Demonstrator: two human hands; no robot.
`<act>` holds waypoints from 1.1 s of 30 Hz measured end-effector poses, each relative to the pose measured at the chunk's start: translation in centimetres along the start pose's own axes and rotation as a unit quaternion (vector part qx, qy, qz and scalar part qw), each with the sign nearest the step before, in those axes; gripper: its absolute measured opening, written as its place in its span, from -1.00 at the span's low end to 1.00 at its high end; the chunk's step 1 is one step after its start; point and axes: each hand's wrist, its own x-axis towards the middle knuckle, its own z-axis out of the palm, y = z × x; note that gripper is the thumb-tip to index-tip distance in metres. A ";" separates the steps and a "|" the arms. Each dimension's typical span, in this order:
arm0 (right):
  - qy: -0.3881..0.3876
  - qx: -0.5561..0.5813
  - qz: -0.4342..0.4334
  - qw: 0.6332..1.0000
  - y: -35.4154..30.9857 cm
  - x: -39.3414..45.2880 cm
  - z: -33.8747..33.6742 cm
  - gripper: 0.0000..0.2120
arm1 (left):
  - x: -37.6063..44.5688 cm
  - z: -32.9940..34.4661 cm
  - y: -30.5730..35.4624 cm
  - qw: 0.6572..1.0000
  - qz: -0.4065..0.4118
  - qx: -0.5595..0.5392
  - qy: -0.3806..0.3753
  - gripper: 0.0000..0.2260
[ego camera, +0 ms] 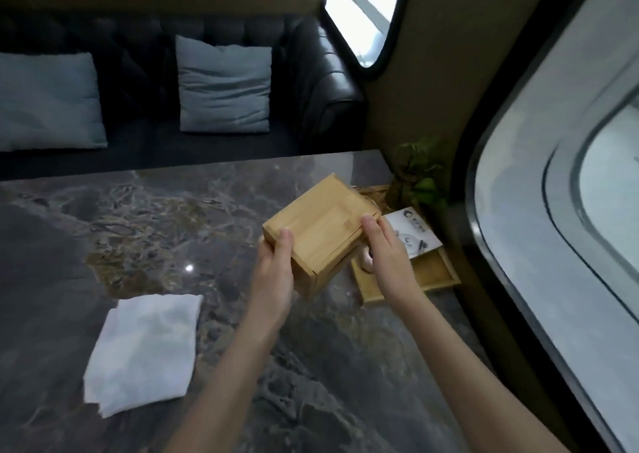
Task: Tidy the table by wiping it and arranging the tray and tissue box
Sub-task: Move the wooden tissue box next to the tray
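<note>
Gripping the wooden tissue box with left hand and right hand — tilted, lifted off the counter. Sitting behind it: wooden tray holding a printed card — white cloth lying flat nearby.

Both bare forearms extend forward and converge; left hand grips with thumb laid flat on top and fingers curled beneath; right hand clasps from the opposite side, fingers pointing forward, thumb tucked under; wrists straight.
</note>
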 end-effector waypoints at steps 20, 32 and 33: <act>0.236 0.088 0.150 0.956 12.2 -14.1 -14.1 -0.78 | -10.3 14.6 -11.3 0.972 -0.096 0.090 -0.196 -0.44; 0.250 0.101 0.193 0.943 15.1 -17.2 -15.4 -0.82 | -13.5 15.8 -14.2 0.961 -0.126 0.146 -0.199 -0.41; 0.250 0.103 0.193 0.943 15.2 -17.2 -15.4 -0.81 | -13.6 15.9 -14.3 0.961 -0.128 0.148 -0.197 -0.41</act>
